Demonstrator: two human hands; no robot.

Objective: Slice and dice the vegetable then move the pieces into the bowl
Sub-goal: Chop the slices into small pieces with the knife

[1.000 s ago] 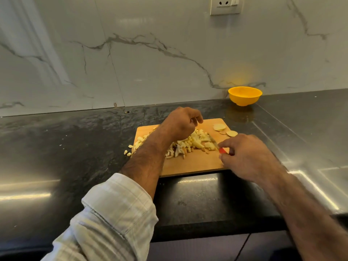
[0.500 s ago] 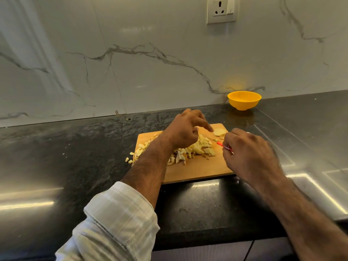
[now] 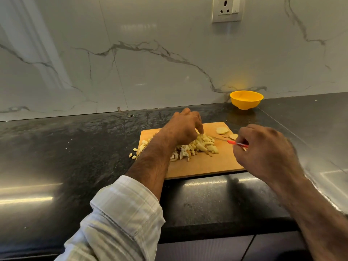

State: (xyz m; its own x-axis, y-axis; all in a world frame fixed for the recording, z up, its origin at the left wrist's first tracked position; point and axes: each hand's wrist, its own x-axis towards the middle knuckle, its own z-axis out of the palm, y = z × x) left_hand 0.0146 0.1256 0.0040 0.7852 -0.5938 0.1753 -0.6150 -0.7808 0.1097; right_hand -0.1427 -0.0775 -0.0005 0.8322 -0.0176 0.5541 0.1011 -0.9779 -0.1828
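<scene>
A wooden cutting board (image 3: 207, 164) lies on the dark stone counter (image 3: 75, 147), near its front edge. On the board sits a heap of pale yellow diced vegetable pieces (image 3: 199, 146), and a few stray pieces (image 3: 133, 155) lie on the counter just off the board's left edge. Near the board's far right corner lie several round slices (image 3: 222, 130), uncut and apart from the heap.

The left hand (image 3: 183, 127) reaches over the heap with its fingers (image 3: 201, 129) curled downward, their tips touching the top of the diced pieces; whether they pinch any piece cannot be told from this view. The forearm crosses the board's left part, and a pale checked sleeve (image 3: 122, 213) is rolled back below the elbow.

The right hand (image 3: 263, 147) hovers over the board's right edge, its fingers curled round the red handle of a small knife (image 3: 232, 143). The thin blade points left toward the heap, lying low between the diced pieces and the round slices.

A yellow bowl (image 3: 246, 99) stands on the counter against the marbled wall, well behind the board and to its right. A wall socket (image 3: 227, 9) is mounted above.
</scene>
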